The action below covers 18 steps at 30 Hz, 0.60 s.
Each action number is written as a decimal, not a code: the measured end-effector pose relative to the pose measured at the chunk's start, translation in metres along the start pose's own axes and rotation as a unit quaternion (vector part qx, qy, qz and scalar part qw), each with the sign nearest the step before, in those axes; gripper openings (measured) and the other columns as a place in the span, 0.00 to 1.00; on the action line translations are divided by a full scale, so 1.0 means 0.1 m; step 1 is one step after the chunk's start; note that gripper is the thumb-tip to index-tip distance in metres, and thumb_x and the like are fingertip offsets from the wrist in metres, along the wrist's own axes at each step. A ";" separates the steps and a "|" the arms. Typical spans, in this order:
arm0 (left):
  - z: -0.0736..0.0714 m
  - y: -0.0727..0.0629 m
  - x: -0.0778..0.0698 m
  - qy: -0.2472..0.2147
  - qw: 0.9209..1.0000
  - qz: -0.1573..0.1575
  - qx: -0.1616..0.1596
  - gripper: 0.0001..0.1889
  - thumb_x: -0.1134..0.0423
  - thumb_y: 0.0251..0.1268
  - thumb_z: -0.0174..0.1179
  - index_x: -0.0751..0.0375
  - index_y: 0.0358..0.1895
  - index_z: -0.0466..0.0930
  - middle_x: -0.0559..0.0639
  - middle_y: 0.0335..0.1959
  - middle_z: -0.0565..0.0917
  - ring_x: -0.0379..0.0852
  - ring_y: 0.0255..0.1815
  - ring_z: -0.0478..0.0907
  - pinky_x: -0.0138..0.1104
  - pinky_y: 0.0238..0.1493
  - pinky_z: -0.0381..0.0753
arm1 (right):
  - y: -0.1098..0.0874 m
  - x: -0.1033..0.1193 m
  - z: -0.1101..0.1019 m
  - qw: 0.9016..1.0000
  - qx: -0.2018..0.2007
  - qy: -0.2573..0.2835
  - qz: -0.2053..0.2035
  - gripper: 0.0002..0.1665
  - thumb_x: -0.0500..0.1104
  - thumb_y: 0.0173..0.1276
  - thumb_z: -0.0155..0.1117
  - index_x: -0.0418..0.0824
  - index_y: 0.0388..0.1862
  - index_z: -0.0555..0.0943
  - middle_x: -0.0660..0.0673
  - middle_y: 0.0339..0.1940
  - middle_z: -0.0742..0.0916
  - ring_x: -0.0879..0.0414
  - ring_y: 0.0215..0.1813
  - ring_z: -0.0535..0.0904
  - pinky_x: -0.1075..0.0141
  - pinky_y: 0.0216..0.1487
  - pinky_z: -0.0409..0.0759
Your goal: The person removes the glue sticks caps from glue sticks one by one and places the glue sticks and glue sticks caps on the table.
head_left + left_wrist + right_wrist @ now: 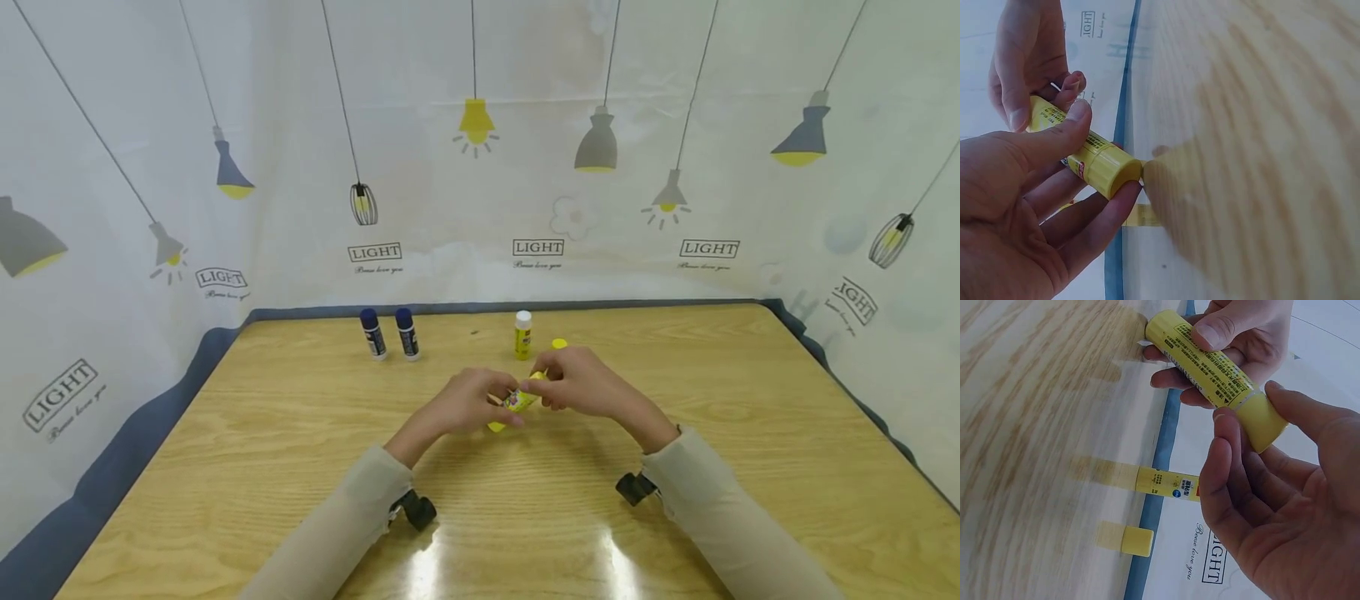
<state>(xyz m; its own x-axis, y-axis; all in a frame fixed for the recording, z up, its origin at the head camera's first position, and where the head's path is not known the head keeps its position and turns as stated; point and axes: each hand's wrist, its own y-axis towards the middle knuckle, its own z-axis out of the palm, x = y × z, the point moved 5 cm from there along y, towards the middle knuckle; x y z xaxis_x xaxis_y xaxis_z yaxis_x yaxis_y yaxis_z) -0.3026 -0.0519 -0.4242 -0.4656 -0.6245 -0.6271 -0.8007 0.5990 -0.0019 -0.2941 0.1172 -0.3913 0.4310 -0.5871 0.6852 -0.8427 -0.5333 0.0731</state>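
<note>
Both hands hold one yellow glue stick [521, 400], tilted above the table. My left hand [471, 400] grips its printed body with the thumb on top and fingers beneath, as the left wrist view [1100, 150] shows. At the other end, my right hand [581, 382] pinches the plain yellow cap [1261, 422] between thumb and fingers. Beyond the hands stands a yellow glue stick with a white top [522, 335]. Just right of it, a loose yellow cap [1138, 541] sits on the table, partly behind the right hand in the head view.
Two dark blue-capped glue sticks [372, 335] stand side by side toward the table's back left. The wooden table [300, 467] ends at a blue-edged cloth backdrop [450, 283] printed with lamps. Each sleeve carries a small black wrist camera [417, 509].
</note>
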 end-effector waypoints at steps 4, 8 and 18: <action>0.00 0.00 0.01 -0.005 1.000 -0.006 0.006 0.23 0.52 0.63 0.74 0.54 0.60 0.84 0.51 0.55 0.90 0.47 0.56 0.87 0.46 0.59 0.84 | 0.01 0.01 0.00 1.000 0.002 -0.002 -0.004 0.13 0.49 0.75 0.67 0.40 0.43 0.86 0.40 0.27 0.90 0.45 0.29 0.88 0.64 0.30 0.84; 0.00 0.00 0.02 -0.011 1.000 -0.007 0.009 0.23 0.53 0.65 0.73 0.55 0.61 0.84 0.51 0.55 0.90 0.48 0.56 0.87 0.46 0.59 0.84 | 0.01 0.01 0.00 1.000 0.006 -0.011 -0.014 0.12 0.48 0.76 0.67 0.39 0.44 0.86 0.39 0.27 0.90 0.45 0.28 0.87 0.65 0.30 0.84; 0.01 -0.02 0.00 -0.032 0.999 0.000 0.044 0.14 0.57 0.71 0.67 0.52 0.57 0.85 0.46 0.46 0.92 0.36 0.40 0.83 0.33 0.42 0.78 | -0.02 0.06 -0.01 0.998 0.007 -0.035 -0.046 0.13 0.48 0.76 0.66 0.39 0.49 0.85 0.41 0.25 0.89 0.43 0.26 0.85 0.67 0.27 0.78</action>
<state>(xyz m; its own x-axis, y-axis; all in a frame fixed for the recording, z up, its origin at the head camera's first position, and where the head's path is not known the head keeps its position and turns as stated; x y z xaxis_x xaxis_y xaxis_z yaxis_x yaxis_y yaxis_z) -0.3010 -0.0524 -0.4252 -0.4381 -0.5936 -0.6751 -0.7634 0.6422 -0.0693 -0.2895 0.1152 -0.3867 0.5286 -0.5754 0.6241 -0.7936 -0.5959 0.1228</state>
